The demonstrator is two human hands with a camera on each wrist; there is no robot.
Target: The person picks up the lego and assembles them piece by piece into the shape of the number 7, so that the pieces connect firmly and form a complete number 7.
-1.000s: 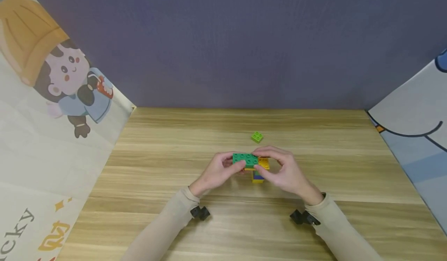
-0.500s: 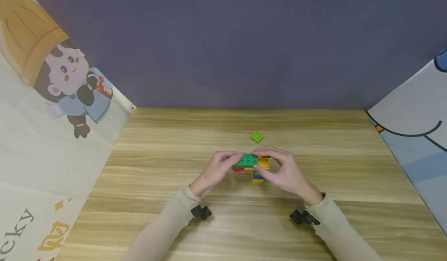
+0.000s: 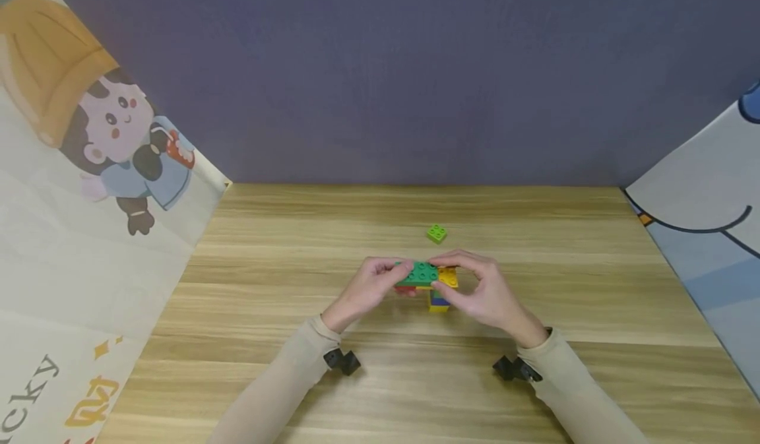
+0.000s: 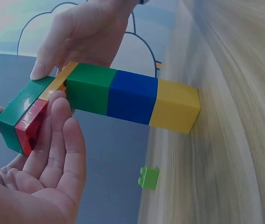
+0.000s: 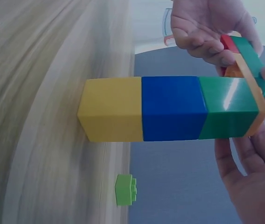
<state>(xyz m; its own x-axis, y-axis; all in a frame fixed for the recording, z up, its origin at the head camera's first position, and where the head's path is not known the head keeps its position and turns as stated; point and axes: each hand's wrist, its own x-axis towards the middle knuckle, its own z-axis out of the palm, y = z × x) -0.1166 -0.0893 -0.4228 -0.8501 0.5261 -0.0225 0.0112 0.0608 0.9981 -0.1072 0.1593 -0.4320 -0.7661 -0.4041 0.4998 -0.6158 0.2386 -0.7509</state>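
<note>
A tower of yellow [image 4: 175, 106], blue [image 4: 132, 98] and green [image 4: 90, 91] toy building bricks stands upright on the table. Across its top lies a thin orange-yellow plate [image 3: 448, 277]. A long green brick [image 3: 423, 274] sits on the plate and juts out to the left, with a red brick [image 4: 31, 122] under its overhanging end. My left hand [image 3: 365, 293] pinches that end, thumb on top and fingers beneath the red brick. With thumb and fingers, my right hand [image 3: 489, 292] grips the top of the tower around the green brick's right end and the plate.
Behind the tower, a small lime-green brick [image 3: 437, 233] rests on the wooden table [image 3: 309, 226]. A dark blue-grey wall [image 3: 380, 88] rises at the back edge, and panels with cartoon prints stand on both sides.
My left thumb has shifted from the green brick's front edge onto its top, and the red brick beneath has come into sight. My right hand has stayed almost still.
</note>
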